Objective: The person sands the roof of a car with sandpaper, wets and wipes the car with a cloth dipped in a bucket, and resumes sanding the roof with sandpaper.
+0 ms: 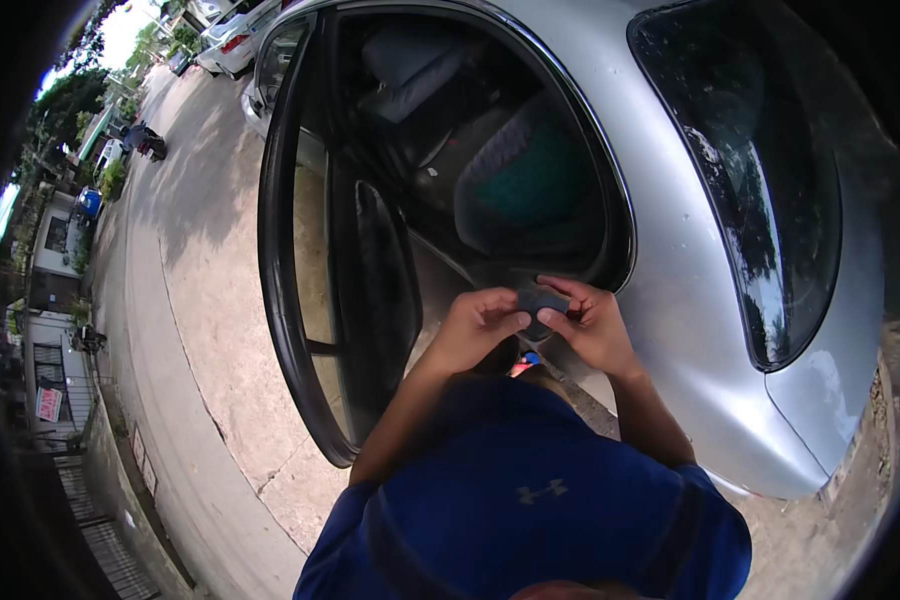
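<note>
Between my two hands is a small dark grey flat piece (pixel 540 300), pinched at both sides; its exact kind does not show. My left hand (pixel 477 328) grips its left side with the thumb in front. On the opposite side, my right hand (pixel 592 325) holds it with the thumb pressed on its face and the fingers behind. Both hands are in front of my chest, near the lower edge of the open rear doorway of a silver car (pixel 670 250). The rear door (pixel 278 260) stands open to the left of my hands.
Inside the doorway is a rear seat with a green and grey cover (pixel 530 180). The car's rear window (pixel 760 190) is at the right. A concrete street (pixel 220 300) runs along the left, with a motorcycle (pixel 150 143) and a parked white car (pixel 232 45) farther off.
</note>
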{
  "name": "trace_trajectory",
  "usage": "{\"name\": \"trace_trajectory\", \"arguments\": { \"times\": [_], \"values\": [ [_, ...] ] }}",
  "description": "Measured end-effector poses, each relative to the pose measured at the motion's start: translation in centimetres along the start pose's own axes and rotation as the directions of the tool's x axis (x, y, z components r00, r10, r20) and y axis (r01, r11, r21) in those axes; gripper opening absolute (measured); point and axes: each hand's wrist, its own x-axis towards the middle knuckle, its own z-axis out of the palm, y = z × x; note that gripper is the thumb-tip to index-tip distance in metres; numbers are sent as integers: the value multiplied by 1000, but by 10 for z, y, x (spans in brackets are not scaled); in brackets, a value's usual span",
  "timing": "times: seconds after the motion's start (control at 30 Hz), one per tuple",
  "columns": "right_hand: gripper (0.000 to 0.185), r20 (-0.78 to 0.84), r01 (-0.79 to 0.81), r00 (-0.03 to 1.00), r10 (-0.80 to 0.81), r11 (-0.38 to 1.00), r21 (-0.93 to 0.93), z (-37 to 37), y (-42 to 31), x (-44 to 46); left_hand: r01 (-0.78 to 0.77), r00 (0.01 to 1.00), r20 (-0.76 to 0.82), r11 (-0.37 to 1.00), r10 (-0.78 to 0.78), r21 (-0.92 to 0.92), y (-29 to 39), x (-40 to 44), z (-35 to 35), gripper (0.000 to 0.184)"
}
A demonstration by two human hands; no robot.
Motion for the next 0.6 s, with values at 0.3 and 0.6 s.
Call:
{"name": "trace_trajectory", "arguments": {
  "times": [0.3, 0.6],
  "values": [
    [71, -49, 224, 963, -266, 679, 699, -53, -53, 7, -321, 943, 11, 901, 332, 291, 128, 74, 56, 31],
    [69, -360, 393, 905, -227, 772, 500, -89, -117, 10, -489, 869, 289, 613, 401, 620, 248, 153, 84, 34]
  ]
}}
